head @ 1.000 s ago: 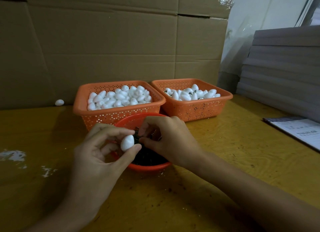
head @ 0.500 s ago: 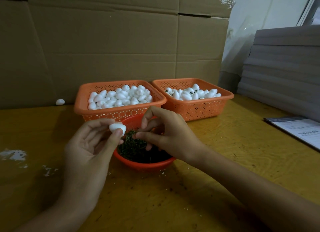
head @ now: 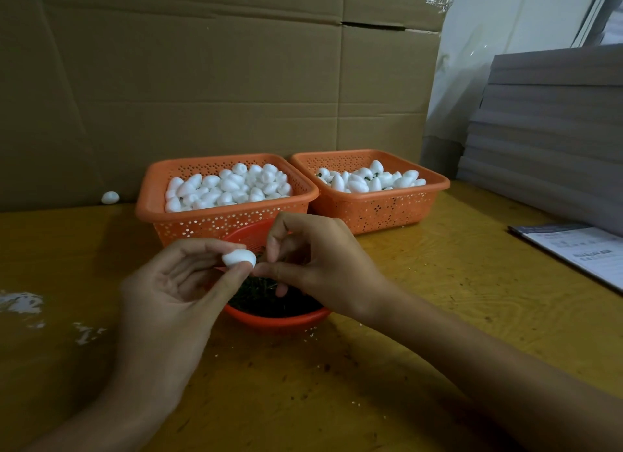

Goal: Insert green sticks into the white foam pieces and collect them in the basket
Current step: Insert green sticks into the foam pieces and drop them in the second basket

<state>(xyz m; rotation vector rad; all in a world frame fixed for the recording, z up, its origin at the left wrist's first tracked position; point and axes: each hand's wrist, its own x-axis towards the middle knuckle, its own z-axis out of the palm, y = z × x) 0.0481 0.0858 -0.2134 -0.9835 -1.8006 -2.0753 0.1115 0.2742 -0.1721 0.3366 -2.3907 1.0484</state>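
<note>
My left hand [head: 168, 293] pinches a white egg-shaped foam piece [head: 238, 258] between thumb and fingers above a round red bowl [head: 279, 320] of dark green sticks [head: 266, 296]. My right hand [head: 313, 262] has thumb and forefinger pinched together right at the foam piece's right end; a small green stick tip barely shows there. Behind the bowl stand two orange baskets: the left basket [head: 153, 195] is heaped with plain foam pieces, and the right basket [head: 435, 185] holds foam pieces with green sticks in them.
A loose foam piece [head: 110, 197] lies by the cardboard wall [head: 202, 80] at the back left. White crumbs [head: 20, 301] dot the yellow table [head: 438, 300] at left. A printed sheet [head: 580, 249] and stacked grey boards [head: 553, 141] occupy the right.
My left hand lifted the foam piece, then turned it sideways toward the right hand. My right hand rose out of the bowl and closed in until its pinched fingertips met the foam piece's end.
</note>
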